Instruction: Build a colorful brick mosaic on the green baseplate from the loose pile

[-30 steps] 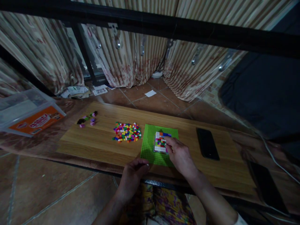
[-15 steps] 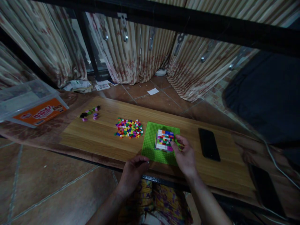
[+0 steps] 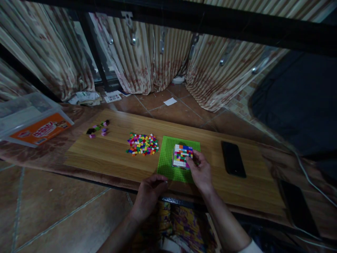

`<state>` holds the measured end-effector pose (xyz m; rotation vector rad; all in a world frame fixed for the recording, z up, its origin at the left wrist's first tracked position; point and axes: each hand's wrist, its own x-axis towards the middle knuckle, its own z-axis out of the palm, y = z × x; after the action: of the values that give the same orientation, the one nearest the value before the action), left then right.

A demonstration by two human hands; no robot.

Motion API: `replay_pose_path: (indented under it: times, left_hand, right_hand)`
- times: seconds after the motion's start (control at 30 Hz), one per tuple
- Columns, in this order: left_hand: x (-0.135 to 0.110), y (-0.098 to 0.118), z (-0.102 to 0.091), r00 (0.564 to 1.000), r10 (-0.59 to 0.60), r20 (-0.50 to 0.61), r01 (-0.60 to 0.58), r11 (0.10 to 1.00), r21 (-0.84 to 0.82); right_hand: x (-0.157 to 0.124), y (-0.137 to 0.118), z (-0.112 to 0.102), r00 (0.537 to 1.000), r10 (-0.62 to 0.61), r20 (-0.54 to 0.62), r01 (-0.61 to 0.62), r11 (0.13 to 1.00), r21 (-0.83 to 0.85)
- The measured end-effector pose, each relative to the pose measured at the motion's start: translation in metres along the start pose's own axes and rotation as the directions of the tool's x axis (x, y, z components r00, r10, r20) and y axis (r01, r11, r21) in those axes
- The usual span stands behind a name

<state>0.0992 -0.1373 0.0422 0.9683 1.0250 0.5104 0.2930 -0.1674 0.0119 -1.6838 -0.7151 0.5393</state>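
Observation:
A green baseplate (image 3: 167, 158) lies on the wooden board (image 3: 110, 154). On it stands a small block of many-coloured bricks (image 3: 181, 154). My right hand (image 3: 200, 171) rests at the block's near right corner, fingertips pinched against it. At the board's front edge my left hand (image 3: 150, 191) is curled by the baseplate's near left corner; whether it holds anything is hidden. A pile of several loose coloured bricks (image 3: 143, 144) lies left of the baseplate.
A few purple, green and black pieces (image 3: 98, 128) lie at the board's far left. A black phone (image 3: 233, 158) lies right of the baseplate, a second dark phone (image 3: 297, 205) further right. A clear bin with an orange label (image 3: 31, 121) stands at left. Curtains hang behind.
My right hand has slid from on top of the brick block to its near right corner, uncovering the block. The left hand has stayed put. The camera has shifted slightly.

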Motion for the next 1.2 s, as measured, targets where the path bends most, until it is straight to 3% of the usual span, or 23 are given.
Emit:
replay_pose_path:
  times: [0.13,0.23,0.37,0.47,0.63,0.73,0.87,1.03,1.2]
  left_hand:
    - [0.000,0.001,0.005,0.996,0.093,0.002,-0.093,0.993,0.069]
    - [0.003,0.008,0.011,0.974,0.227,0.015,-0.227,0.960,0.162]
    - [0.014,0.021,0.020,0.913,0.403,0.056,-0.399,0.857,0.328]
    - [0.026,0.030,0.030,0.849,0.504,0.158,-0.514,0.720,0.466]
    - [0.043,0.042,0.047,0.669,0.613,0.421,-0.699,0.325,0.638]
    - [0.051,0.047,0.055,0.574,0.624,0.530,-0.743,0.124,0.658]
    - [0.061,0.049,0.058,0.497,0.587,0.639,-0.753,-0.075,0.654]
    - [0.068,0.049,0.058,0.432,0.580,0.691,-0.765,-0.170,0.621]
    - [0.071,0.047,0.058,0.436,0.603,0.668,-0.743,-0.177,0.645]
  right_hand:
    - [0.002,0.002,0.002,1.000,0.010,0.006,-0.010,0.999,0.036]
    - [0.001,0.001,0.003,0.999,0.023,0.029,-0.027,0.991,0.132]
    - [-0.003,0.004,-0.004,0.994,0.056,-0.099,-0.033,0.975,0.220]
    - [-0.007,0.014,-0.015,0.977,0.094,-0.190,-0.054,0.977,0.205]
    - [-0.012,0.031,-0.033,0.980,0.085,-0.178,-0.052,0.982,0.182]
    - [-0.014,0.037,-0.036,0.984,0.066,-0.163,-0.034,0.981,0.193]
    - [-0.015,0.041,-0.035,0.990,0.028,-0.137,-0.002,0.983,0.183]
    - [-0.017,0.043,-0.034,0.990,-0.016,-0.137,0.036,0.988,0.148]
    - [-0.018,0.044,-0.035,0.990,-0.041,-0.138,0.059,0.990,0.127]
